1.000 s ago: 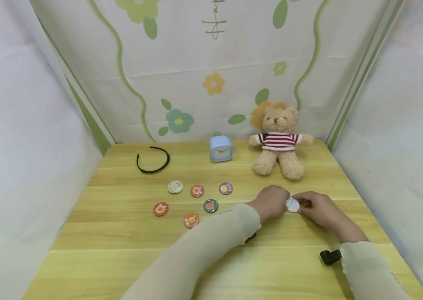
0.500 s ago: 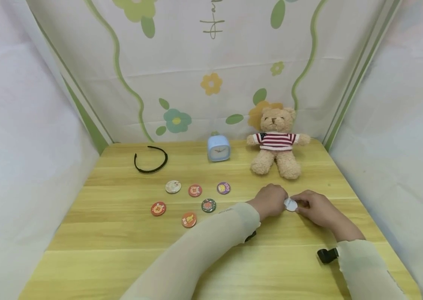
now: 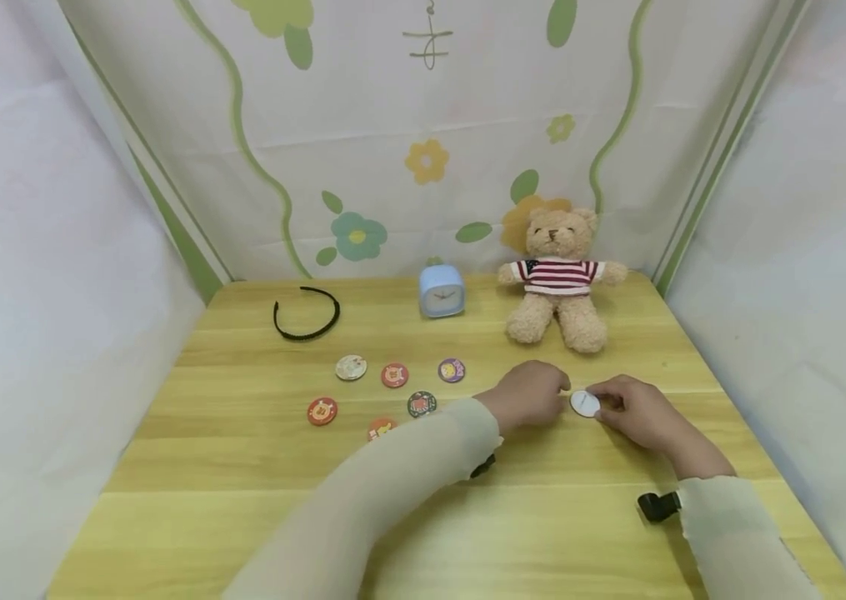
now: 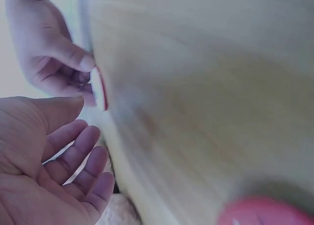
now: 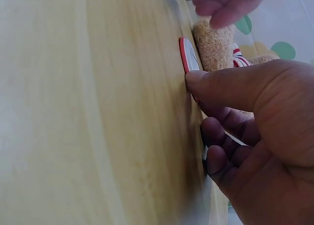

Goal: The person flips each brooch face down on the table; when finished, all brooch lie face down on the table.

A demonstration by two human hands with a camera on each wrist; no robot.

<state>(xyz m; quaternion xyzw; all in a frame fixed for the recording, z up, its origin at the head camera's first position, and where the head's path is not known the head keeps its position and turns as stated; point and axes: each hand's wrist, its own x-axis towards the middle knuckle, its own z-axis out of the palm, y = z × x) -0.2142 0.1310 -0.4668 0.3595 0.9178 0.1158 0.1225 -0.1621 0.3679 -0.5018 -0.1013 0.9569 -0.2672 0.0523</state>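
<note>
My right hand pinches a round badge by its edge between thumb and fingers, low over the table. The badge's white back faces up, and its red rim shows in the right wrist view. My left hand is just left of the badge, apart from it and holding nothing. In the left wrist view its fingers are loosely bent, with a gap between thumb and fingertips. Several picture badges lie face up to the left, among them a purple one and a dark green one.
A teddy bear in a striped shirt sits behind my hands. A blue clock and a black headband stand farther back on the wooden table. My left sleeve partly covers an orange badge.
My left hand has let go of the white-backed badge and drawn slightly left. The right hand keeps its pinch on it. The head view has shifted a little.
</note>
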